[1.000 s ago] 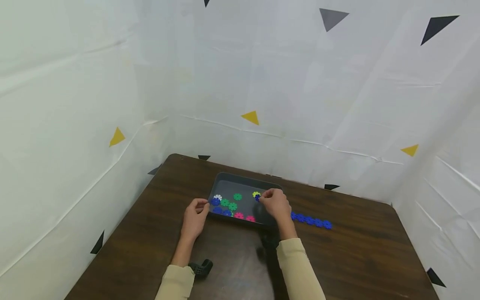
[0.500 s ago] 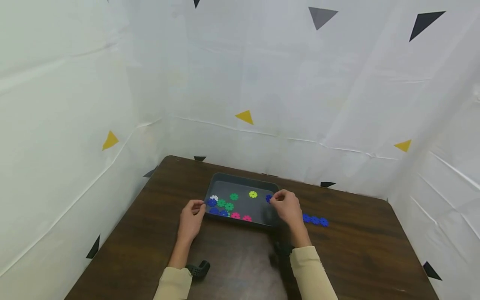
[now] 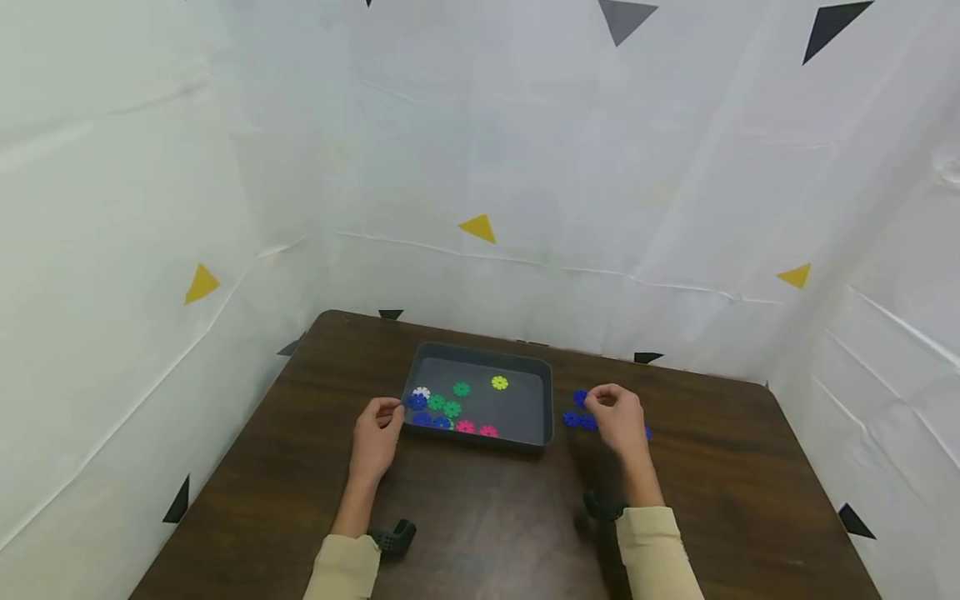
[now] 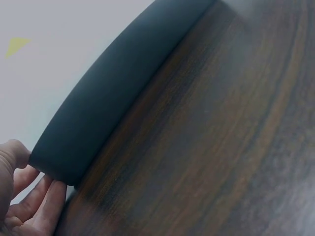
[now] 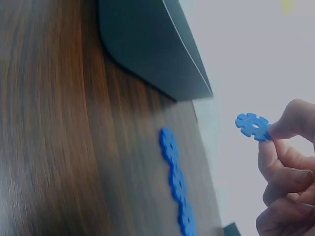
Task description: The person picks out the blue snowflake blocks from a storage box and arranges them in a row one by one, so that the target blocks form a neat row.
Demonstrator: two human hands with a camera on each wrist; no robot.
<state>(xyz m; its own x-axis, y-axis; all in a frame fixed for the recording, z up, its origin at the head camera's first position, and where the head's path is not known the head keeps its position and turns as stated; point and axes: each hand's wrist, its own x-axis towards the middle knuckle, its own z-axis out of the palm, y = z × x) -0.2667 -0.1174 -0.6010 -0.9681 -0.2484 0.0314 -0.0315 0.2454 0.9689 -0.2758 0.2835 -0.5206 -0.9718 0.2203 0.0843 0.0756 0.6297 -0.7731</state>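
Observation:
My left hand (image 3: 377, 437) pinches the front left corner of a dark grey tray (image 3: 525, 412); in the left wrist view the thumb lies at its rim and the fingers against its outer side. Right of the tray, my right hand (image 3: 618, 421) pinches a blue notched plastic disc (image 5: 246, 123) by its edge between thumb and fingers, held up above the table. Below it a row of blue notched discs (image 5: 178, 186) lies end to end on the table, partly hidden by the hand in the head view.
Inside the tray lie a yellow disc (image 3: 499, 382), several green discs (image 3: 461, 389), pink discs (image 3: 465, 426), a white disc (image 3: 422, 392) and several blue discs (image 3: 422, 419), mostly toward the left and front. White sheeting (image 3: 525, 167) rises behind the brown table (image 3: 480, 517).
My right hand has carried the blue disc from above the tray rightward, past its right wall, to over the blue row. The left hand keeps its grip on the tray corner.

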